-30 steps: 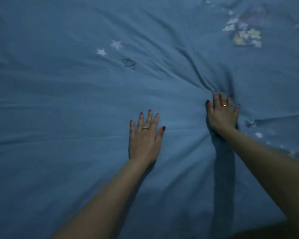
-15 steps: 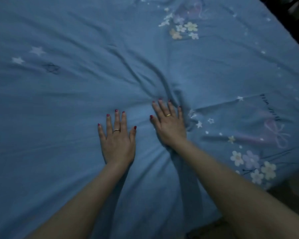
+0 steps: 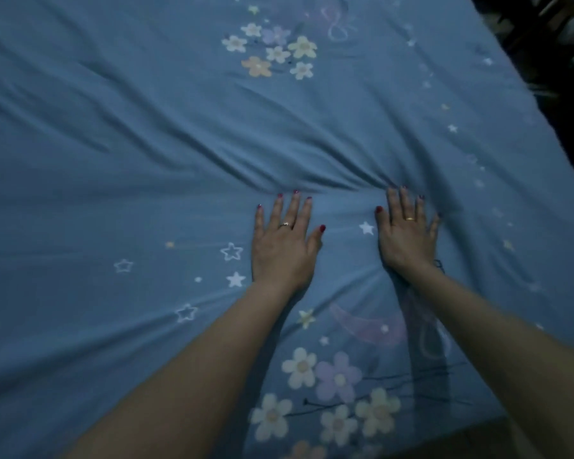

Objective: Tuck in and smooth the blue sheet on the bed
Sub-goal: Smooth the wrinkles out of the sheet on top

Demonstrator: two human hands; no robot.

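The blue sheet [image 3: 146,160] covers the bed and fills nearly the whole frame; only the upper right corner shows a dark area past the bed's edge, too dim to make out. Both hands lie palm down on the sheet at mid-frame, side by side but apart, with a white printed star [image 3: 366,228] between them. The left hand [image 3: 284,248] sits just left of centre, its fingers straight and slightly spread, pressing flat and holding nothing; a ring [image 3: 285,224] shows on one finger. The right hand [image 3: 406,238] sits right of centre, also flat with straight fingers, clasping nothing, and it too wears a ring [image 3: 410,219]. Just beyond the fingertips of both hands a band of folds runs across the sheet from the left edge to the right hand, bunching most tightly at the right hand's fingertips. Printed flowers [image 3: 272,53] sit at upper centre, and a larger cluster of flowers [image 3: 332,402] lies at lower centre between the forearms.
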